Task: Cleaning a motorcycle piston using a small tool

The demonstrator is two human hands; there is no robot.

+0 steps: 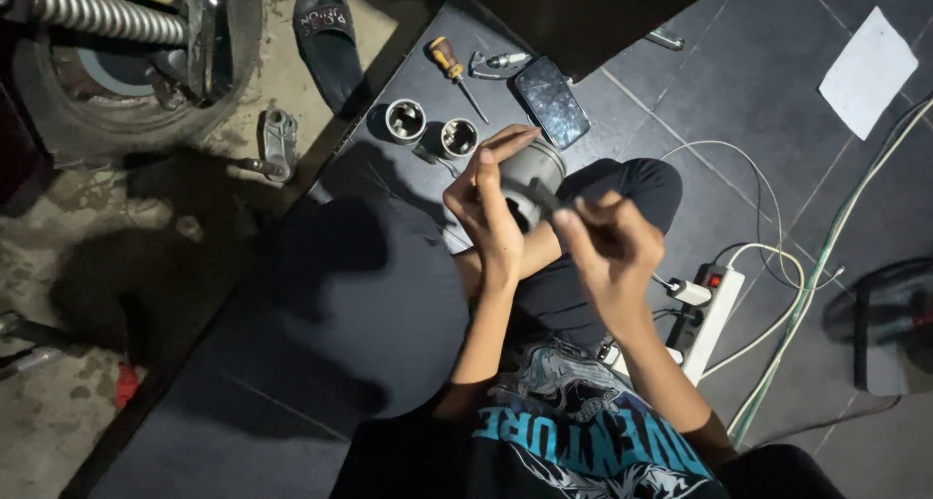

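on the dark tiled floor (758, 91), two metal cylinders (405, 120) lie set aside while the left hand (486, 207) grips a third metal cylinder (533, 173) and the right hand (607, 241), closed on a thin tool (544, 200), works inside it, unfinished.

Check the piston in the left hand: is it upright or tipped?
Tipped. The left hand holds the piston on its side, its dark open end facing the right hand.

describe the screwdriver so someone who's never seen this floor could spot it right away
Start at the dark tiled floor in front of the seated person and look past the left hand to the things laid out there. The screwdriver lies left of the phone and above the two metal cylinders. It alone has an orange handle and a thin shaft.
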